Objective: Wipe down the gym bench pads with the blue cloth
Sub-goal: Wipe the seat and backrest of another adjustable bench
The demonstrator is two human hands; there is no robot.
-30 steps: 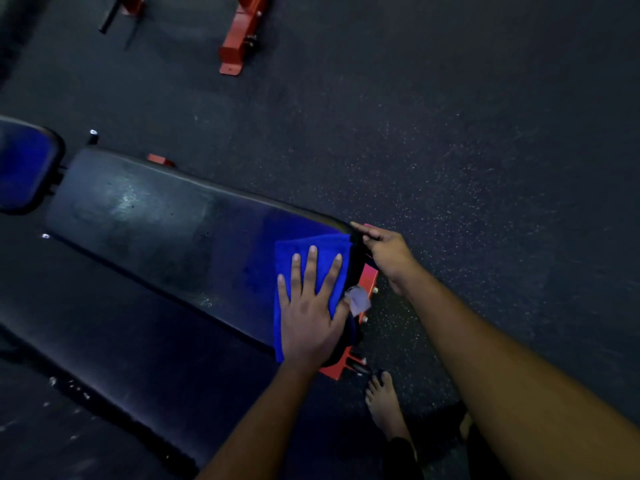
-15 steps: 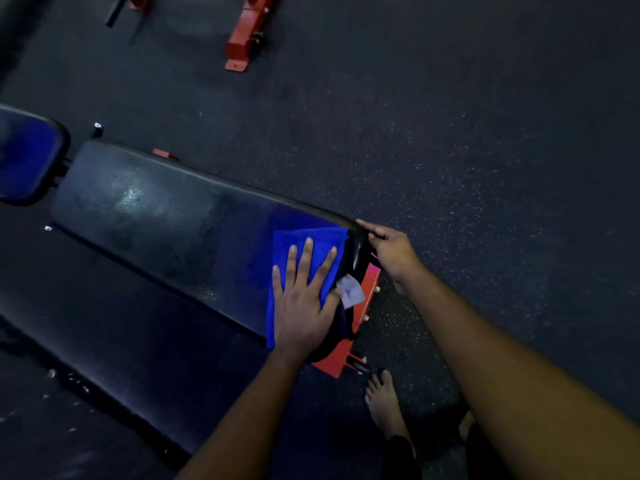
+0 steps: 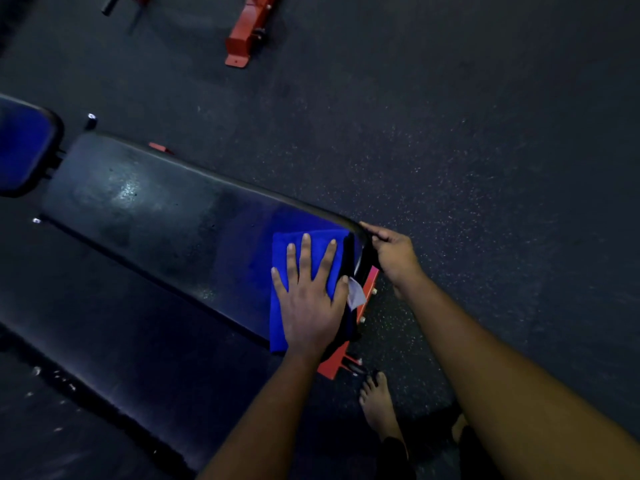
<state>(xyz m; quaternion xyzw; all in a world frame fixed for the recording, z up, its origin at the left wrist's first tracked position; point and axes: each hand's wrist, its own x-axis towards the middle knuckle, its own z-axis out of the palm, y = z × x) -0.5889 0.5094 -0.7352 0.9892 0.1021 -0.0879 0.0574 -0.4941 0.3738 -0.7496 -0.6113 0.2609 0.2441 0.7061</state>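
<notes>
Your left hand (image 3: pixel 308 303) presses flat on the blue cloth (image 3: pixel 281 252) at the near end of the long pad (image 3: pixel 156 216); your right hand (image 3: pixel 394 252) grips that end's corner (steadying, I think). The wipe seems only to start: next, slide the cloth toward the far end.

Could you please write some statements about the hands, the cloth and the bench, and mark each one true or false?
1. The left hand lies flat, fingers spread, on the folded blue cloth. True.
2. The right hand presses the cloth too. False: it grips the end corner of the long black padded bench pad.
3. The cloth lies at the middle of the pad. False: it lies at the end nearest the person.
4. A small white tag sticks out beside the left thumb. True.
5. The person wears shoes. False: a bare foot shows.
</notes>
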